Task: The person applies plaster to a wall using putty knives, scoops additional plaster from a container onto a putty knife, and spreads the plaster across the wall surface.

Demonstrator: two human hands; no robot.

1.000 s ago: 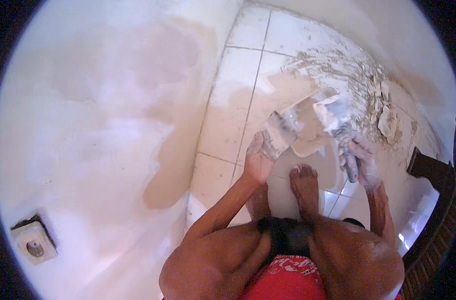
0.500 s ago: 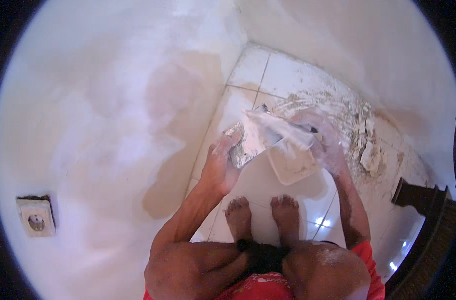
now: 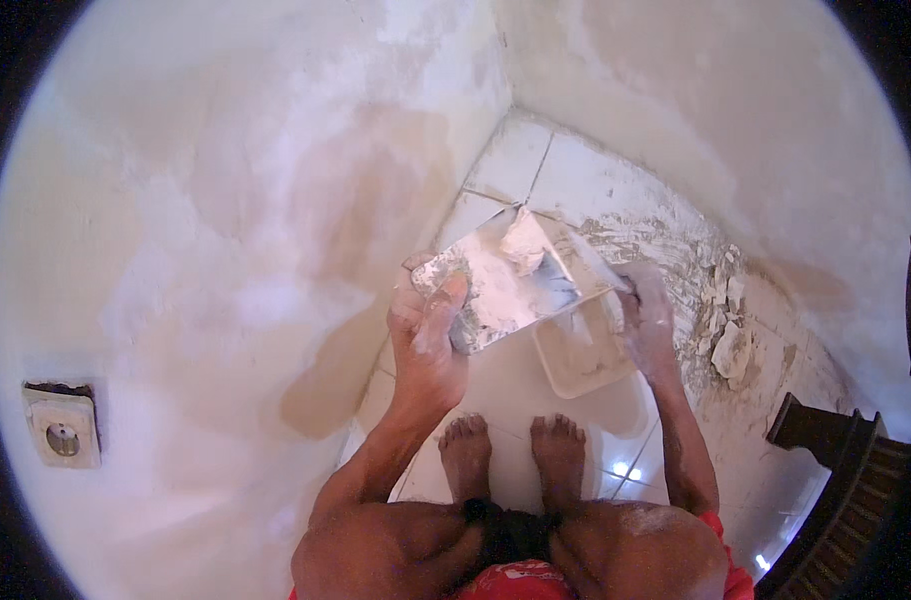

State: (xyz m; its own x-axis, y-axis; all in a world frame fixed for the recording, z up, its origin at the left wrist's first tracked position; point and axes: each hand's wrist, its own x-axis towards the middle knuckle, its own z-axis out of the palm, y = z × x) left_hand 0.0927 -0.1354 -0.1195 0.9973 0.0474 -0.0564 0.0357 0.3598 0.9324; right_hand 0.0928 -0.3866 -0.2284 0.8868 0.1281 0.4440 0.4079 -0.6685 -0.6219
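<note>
My left hand (image 3: 430, 330) grips the near left corner of a flat, shiny metal plate (image 3: 495, 295), thumb on top. White plaster smears the plate, and a thicker lump of plaster (image 3: 523, 243) sits near its far edge. In my right hand (image 3: 647, 315) is what looks like a putty knife (image 3: 593, 262), its pale blade angled along the plate's right side; the fingers hide its handle. Below the tools is a cream rectangular tub (image 3: 578, 384), partly covered by the plate and my right hand. Both hands are dusted white.
Walls with damp-looking patches meet in a corner ahead. A white socket (image 3: 63, 432) is set in the left wall (image 3: 205, 300). Plaster crumbs (image 3: 732, 350) and smears cover the tiles at right. Dark carved furniture (image 3: 840, 450) stands at lower right. My bare feet (image 3: 465, 450) are on the floor.
The plate has turned flatter, showing its broad face and the plaster lump. The putty knife has moved off the plate toward its right side, and my right hand has lowered slightly.
</note>
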